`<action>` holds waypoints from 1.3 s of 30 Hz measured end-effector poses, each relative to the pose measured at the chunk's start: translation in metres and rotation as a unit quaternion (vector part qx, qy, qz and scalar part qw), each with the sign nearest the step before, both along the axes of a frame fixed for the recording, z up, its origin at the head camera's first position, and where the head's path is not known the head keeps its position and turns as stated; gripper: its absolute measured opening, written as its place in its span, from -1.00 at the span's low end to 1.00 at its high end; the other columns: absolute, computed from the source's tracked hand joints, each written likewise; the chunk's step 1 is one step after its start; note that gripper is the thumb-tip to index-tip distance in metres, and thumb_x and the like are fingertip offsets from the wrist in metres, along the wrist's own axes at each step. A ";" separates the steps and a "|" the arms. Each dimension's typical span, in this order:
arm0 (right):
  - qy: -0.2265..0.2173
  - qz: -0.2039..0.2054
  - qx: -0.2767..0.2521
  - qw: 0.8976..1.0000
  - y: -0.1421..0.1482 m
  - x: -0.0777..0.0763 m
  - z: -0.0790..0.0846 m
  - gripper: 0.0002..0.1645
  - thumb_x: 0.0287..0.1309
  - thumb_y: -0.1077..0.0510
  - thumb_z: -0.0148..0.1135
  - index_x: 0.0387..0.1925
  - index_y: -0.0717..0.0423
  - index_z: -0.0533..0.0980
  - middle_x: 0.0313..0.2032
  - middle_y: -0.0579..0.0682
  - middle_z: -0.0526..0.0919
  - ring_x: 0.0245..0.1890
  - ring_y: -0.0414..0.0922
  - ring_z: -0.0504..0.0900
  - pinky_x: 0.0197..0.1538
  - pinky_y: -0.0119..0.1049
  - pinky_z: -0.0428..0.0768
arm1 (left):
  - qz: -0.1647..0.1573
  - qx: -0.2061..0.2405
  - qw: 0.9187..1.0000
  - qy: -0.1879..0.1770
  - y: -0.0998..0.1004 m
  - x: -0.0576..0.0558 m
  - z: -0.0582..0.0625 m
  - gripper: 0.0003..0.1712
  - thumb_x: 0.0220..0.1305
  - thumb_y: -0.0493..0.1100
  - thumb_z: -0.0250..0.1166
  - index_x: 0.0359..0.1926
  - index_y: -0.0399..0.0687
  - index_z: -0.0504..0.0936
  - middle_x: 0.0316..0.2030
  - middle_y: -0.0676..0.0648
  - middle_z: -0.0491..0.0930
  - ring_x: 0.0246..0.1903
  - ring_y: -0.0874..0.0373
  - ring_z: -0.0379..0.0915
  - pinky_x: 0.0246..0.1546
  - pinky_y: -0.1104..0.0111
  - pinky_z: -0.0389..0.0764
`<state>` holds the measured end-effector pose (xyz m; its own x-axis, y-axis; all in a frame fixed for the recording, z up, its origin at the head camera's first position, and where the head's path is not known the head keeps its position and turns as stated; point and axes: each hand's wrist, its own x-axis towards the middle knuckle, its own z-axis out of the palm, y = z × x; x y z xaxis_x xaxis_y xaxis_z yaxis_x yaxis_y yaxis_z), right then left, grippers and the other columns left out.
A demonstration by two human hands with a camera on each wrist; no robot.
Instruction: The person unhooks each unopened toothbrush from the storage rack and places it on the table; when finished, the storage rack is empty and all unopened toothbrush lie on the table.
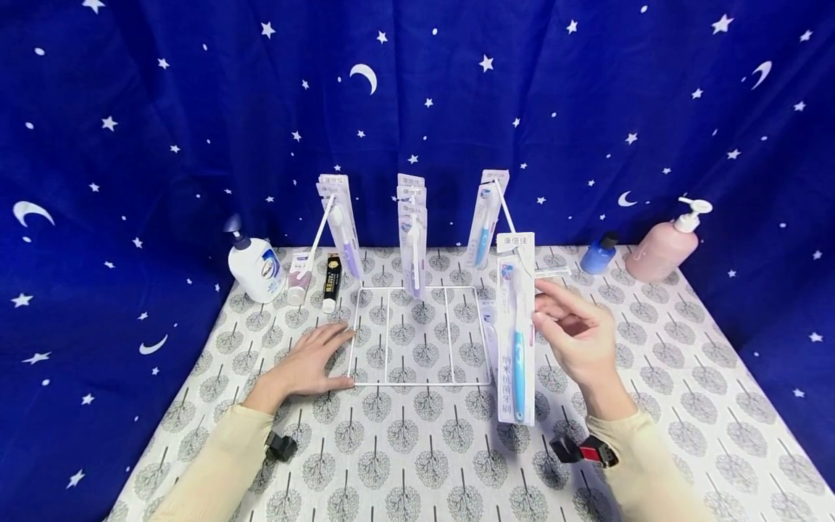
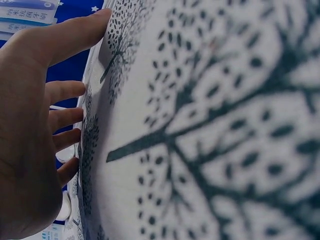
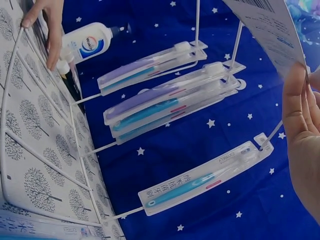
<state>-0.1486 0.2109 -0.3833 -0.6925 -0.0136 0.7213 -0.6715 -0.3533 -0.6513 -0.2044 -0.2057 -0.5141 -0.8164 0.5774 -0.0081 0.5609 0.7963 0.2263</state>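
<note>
My right hand (image 1: 580, 333) pinches the right edge of a packaged toothbrush (image 1: 519, 362), blue-handled, held upright at the rack's front right. In the right wrist view the back of this pack (image 3: 270, 30) shows above the thumb and fingers (image 3: 300, 107). My left hand (image 1: 313, 362) lies at the left side of the white wire rack's base (image 1: 417, 384), fingers spread and fingertips right at the wire. Packaged toothbrushes hang from the rack's three arms: purple ones (image 1: 346, 232) at left, several (image 1: 412, 246) in the middle, a blue one (image 1: 484, 232) at right.
Another toothbrush pack (image 1: 488, 326) lies by the base's right side, partly hidden. At left stand a white pump bottle (image 1: 257, 272), a tube (image 1: 298, 283) and a black box (image 1: 331, 283). A blue bottle (image 1: 598, 257) and a pink pump bottle (image 1: 662, 250) stand at right.
</note>
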 end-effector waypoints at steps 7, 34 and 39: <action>-0.002 0.014 -0.010 1.000 0.001 0.010 -0.001 -0.47 -0.21 0.75 0.00 -0.04 0.77 0.27 -0.31 0.28 0.66 -0.30 -0.03 0.67 -0.21 -0.36 0.65 | 0.000 -0.001 1.000 0.000 -0.001 0.000 0.000 0.09 -0.08 0.50 0.12 0.39 0.08 0.05 0.41 -0.06 -0.08 0.38 -0.07 -0.16 0.31 -0.13 -0.04; 0.033 -0.011 -0.003 0.999 0.011 0.053 0.011 -0.49 -0.22 0.75 0.06 -0.08 0.82 0.27 -0.31 0.30 0.65 -0.29 -0.01 0.67 -0.18 -0.36 0.64 | -0.003 -0.004 1.000 -0.001 -0.001 -0.001 -0.003 0.11 -0.09 0.52 0.10 0.39 0.08 0.05 0.41 -0.07 -0.07 0.37 -0.09 -0.15 0.31 -0.12 -0.03; 0.046 -0.009 -0.028 0.999 0.021 0.053 0.010 -0.50 -0.23 0.76 0.06 -0.10 0.85 0.26 -0.32 0.36 0.64 -0.29 0.02 0.67 -0.19 -0.35 0.65 | -0.004 -0.010 1.000 -0.003 0.000 -0.002 -0.001 0.11 -0.09 0.52 0.10 0.39 0.08 0.03 0.41 -0.07 -0.09 0.37 -0.08 -0.17 0.32 -0.12 -0.04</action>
